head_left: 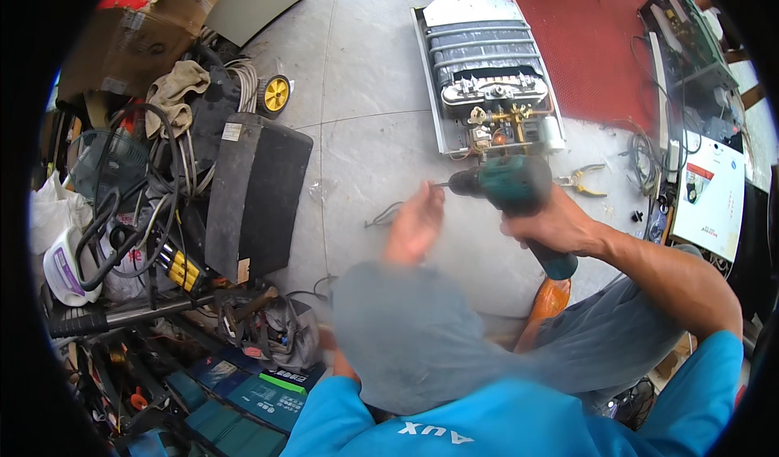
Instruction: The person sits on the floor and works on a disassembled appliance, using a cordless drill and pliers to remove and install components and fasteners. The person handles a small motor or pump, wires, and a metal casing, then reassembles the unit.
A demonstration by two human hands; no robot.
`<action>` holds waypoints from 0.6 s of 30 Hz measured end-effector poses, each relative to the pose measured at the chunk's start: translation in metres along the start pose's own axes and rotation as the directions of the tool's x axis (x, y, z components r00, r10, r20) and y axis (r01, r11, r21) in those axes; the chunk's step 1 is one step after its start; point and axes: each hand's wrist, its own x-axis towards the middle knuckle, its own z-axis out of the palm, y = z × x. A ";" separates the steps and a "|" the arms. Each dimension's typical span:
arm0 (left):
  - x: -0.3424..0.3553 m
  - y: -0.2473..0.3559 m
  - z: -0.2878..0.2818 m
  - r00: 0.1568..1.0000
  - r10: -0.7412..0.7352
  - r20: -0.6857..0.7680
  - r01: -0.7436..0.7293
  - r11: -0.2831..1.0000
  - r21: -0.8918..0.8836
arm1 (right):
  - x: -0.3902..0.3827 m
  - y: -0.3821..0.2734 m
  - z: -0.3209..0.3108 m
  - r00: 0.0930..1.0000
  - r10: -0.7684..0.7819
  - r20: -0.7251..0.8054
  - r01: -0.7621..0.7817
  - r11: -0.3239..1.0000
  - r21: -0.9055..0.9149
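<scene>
My right hand (545,217) is closed round the grip of a dark green cordless drill (511,183), held horizontal and pointing left. My left hand (415,222), somewhat blurred, has its fingertips at the end of the thin bit (442,183), pinched there; whether a small fastener is also held cannot be seen. Beyond the drill lies an opened water heater unit (483,67) with silver pipes and brass valves. Yellow-handled pliers (588,181) rest on the floor right of the drill.
Left are a black panel (251,197), a yellow-hubbed wheel (276,94), cardboard (138,43), hoses, a white jug (65,266) and teal batteries (260,400). Right are a red mat (560,35), cable coils (641,161) and a white panel (706,197). My bent knee is below my hands.
</scene>
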 end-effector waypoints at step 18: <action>-0.075 -0.003 -0.072 0.734 0.547 0.402 0.020 -0.609 0.793 | 0.068 0.046 0.053 0.993 0.115 0.030 -0.075 0.804 -0.590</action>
